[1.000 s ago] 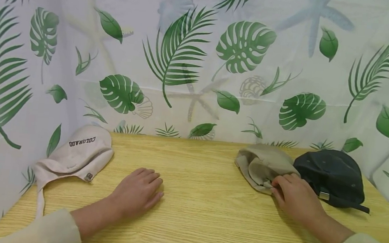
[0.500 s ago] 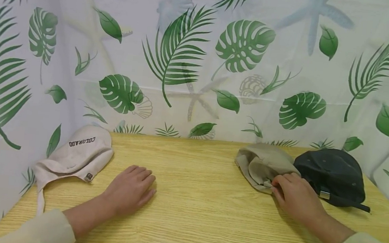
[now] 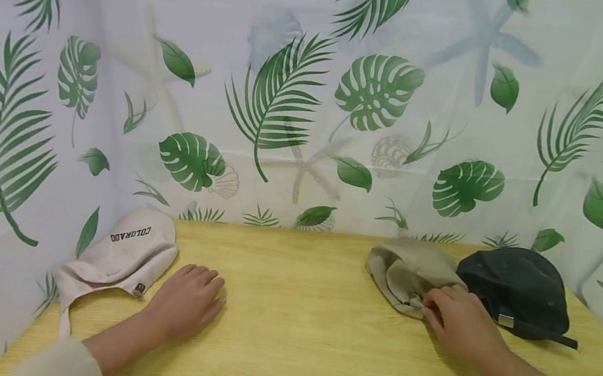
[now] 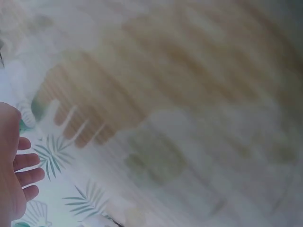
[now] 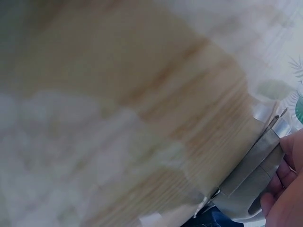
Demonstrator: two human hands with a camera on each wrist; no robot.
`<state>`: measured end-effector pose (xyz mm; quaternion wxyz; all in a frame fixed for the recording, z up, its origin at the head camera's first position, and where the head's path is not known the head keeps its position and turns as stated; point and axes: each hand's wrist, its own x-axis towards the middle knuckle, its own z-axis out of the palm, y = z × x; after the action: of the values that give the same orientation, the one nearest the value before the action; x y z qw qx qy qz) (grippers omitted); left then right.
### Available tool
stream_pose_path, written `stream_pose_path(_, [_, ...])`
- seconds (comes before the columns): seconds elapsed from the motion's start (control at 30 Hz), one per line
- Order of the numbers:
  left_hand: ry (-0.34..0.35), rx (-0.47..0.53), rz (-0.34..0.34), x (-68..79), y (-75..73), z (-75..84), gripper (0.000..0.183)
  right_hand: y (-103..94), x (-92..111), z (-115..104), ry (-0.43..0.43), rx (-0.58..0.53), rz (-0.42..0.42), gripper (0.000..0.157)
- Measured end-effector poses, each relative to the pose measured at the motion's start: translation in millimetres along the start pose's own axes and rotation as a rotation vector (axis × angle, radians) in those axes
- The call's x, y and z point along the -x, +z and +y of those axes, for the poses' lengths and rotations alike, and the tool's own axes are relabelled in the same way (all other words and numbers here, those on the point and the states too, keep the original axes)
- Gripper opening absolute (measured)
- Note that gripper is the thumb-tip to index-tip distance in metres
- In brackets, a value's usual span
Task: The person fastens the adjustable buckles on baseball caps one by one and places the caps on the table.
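My right hand [image 3: 465, 322] pinches the near edge of a khaki cap [image 3: 405, 267], which lies crumpled on the right side of the table. In the right wrist view the fingers hold the band of this cap [image 5: 251, 177]. My left hand [image 3: 182, 297] is palm down over the left part of the table, its fingers extended and holding nothing. Close beside it lies a pale cap [image 3: 126, 250] with COLORADO lettering, upside down to me. A black cap [image 3: 520, 291] with a metal strap buckle sits right of the khaki one, behind my right hand.
The wood-grain table [image 3: 287, 332] stretches between the two hands. A white cloth [image 3: 298, 109] printed with green leaves and starfish hangs along the back and both sides. The pale cap lies against the left cloth.
My left hand has shifted left, closer to the pale cap. My right hand keeps its pinch on the khaki cap. The head view has tilted up slightly.
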<state>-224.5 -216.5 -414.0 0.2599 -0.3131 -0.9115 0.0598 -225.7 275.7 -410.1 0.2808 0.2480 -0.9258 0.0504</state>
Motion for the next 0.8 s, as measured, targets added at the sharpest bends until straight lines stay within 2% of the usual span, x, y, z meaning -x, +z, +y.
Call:
stream_pose_path(0.2, [-0.001,-0.016,-0.020,8.4,0.9,-4.6,0.023,0.5,7.9,-2.1,-0.007,-0.024,-0.004,0.016])
stream_pose_path(0.33, [-0.007,-0.020,0.010,-1.1,-3.0,-14.7,0.023,-8.1,-3.4,4.0,-0.009,-0.030,0.006,0.015])
stream_pose_path(0.5, [-0.050,-0.022,0.023,-10.9,-6.2,-25.6,0.024,-14.2,-17.4,12.1,-0.029,-0.007,0.032,0.014])
stream_pose_path(0.63, [-0.064,-0.047,0.000,-2.6,-5.8,-25.9,0.025,-9.2,-11.3,9.7,-0.022,-0.005,-0.011,0.012])
stream_pose_path(0.8, [-0.089,-0.053,-0.051,9.7,-4.6,-25.8,0.039,-2.5,1.0,5.0,0.013,-0.023,-0.046,0.011])
